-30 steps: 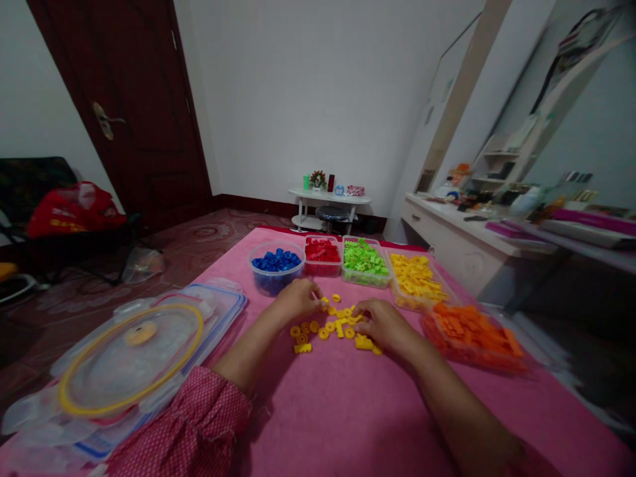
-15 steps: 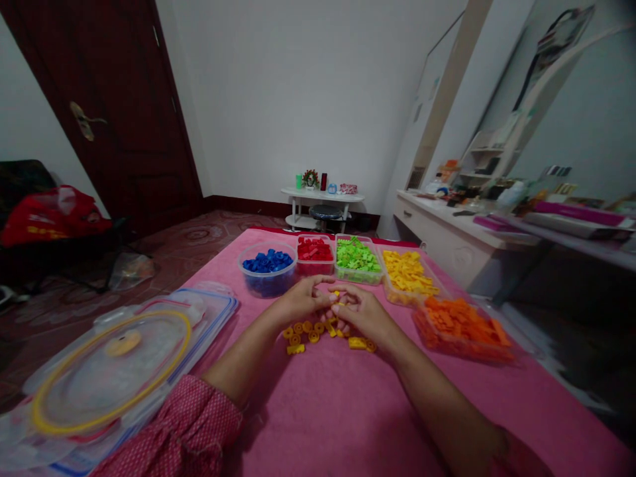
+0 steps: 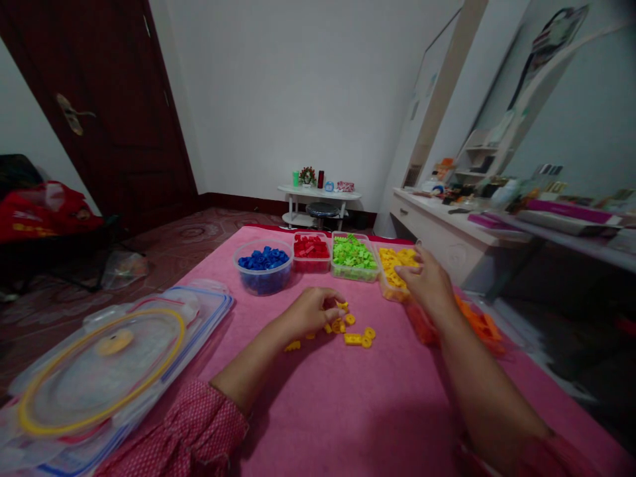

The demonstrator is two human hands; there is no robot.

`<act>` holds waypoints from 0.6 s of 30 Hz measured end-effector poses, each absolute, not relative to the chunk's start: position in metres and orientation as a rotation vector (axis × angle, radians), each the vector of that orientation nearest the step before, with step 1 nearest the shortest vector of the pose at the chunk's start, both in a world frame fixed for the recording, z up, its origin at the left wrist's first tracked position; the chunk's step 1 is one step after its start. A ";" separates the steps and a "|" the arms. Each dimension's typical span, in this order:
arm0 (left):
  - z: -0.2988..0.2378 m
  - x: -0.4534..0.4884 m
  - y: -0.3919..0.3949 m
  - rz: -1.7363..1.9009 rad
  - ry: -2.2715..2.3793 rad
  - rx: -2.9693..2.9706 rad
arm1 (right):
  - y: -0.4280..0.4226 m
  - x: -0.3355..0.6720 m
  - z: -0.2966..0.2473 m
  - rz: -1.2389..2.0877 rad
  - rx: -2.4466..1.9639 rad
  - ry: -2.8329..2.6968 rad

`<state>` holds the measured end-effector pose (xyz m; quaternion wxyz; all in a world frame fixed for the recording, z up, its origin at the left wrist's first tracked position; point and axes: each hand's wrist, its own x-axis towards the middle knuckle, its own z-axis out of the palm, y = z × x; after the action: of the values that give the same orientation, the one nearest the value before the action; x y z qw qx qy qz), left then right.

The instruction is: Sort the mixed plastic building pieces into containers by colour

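My left hand [image 3: 313, 313] is low over the middle of the pink cloth, its thumb and fingertips closed around a small yellow toy building piece [image 3: 342, 307]. Beneath and beside it lie several yellow wheel-like pieces [image 3: 350, 319] and a yellow block [image 3: 353, 339], some hidden by the hand. Out to the right, my right hand [image 3: 426, 278] reaches over the clear box of yellow pieces [image 3: 392, 289]. Its thumb and fingers are spread apart at the heap, and I see nothing between them.
A round tub of blue pieces [image 3: 263, 283], a box of red pieces [image 3: 311, 267] and a box of green pieces [image 3: 354, 272] stand along the back. Orange pieces [image 3: 479, 324] sit in a box behind my right forearm. Stacked clear lids [image 3: 109, 371] lie at left.
My hands were together over the yellow pieces and have parted. The right hand moved right and away to the yellow box; the left stays near the middle with a yellow piece.
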<state>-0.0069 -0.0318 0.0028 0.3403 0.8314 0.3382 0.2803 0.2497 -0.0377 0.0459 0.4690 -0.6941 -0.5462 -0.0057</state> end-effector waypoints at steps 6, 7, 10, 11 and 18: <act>0.000 -0.003 -0.041 0.628 0.802 2.493 | -0.043 0.231 0.041 0.124 -1.718 -1.695; 0.000 -0.003 -0.042 0.593 0.785 2.524 | -0.044 0.223 0.038 0.246 -1.685 -1.765; -0.001 -0.004 -0.041 0.522 0.798 2.614 | -0.049 0.197 0.024 0.455 -1.606 -1.990; -0.003 -0.005 -0.039 0.509 0.811 2.640 | -0.050 0.189 0.017 0.446 -1.613 -2.060; -0.008 -0.015 -0.025 0.457 0.937 2.642 | -0.053 0.172 -0.013 0.263 -1.778 -2.167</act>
<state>-0.0148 -0.0247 -0.0076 0.1501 0.9197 0.3261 0.1590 0.1722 -0.0526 -0.0127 0.1624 -0.6231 -0.7595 0.0923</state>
